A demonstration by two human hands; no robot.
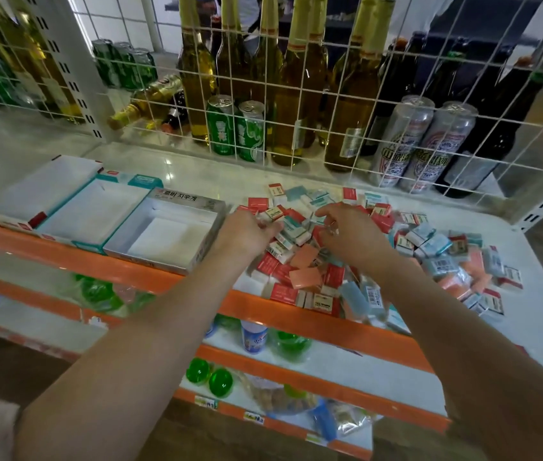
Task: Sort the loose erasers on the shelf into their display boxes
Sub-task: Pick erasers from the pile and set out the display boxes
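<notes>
Barely begun, by the look of it. Three open boxes along the shelf's (529, 314) front edge at the left: red box (47, 191) nearest the left end, teal box (97, 211) in the middle, grey box (170, 234) just beside the heap. All three showed bare white floors, no eraser inside any.

Erasers (363, 257) lay heaped across the shelf's middle and right, from the wire back to the orange front lip, red, teal, salmon and pale blue sleeves mixed together, a few hanging over the lip.

Left hand (246, 232) down on the heap's left edge, fingers curled over some erasers; grip or mere touch impossible to tell. Right hand (350, 234) over the heap's centre, fingers bent and part-spread, nothing clearly held.

Left to do, judging from this: practically the whole sort.
</notes>
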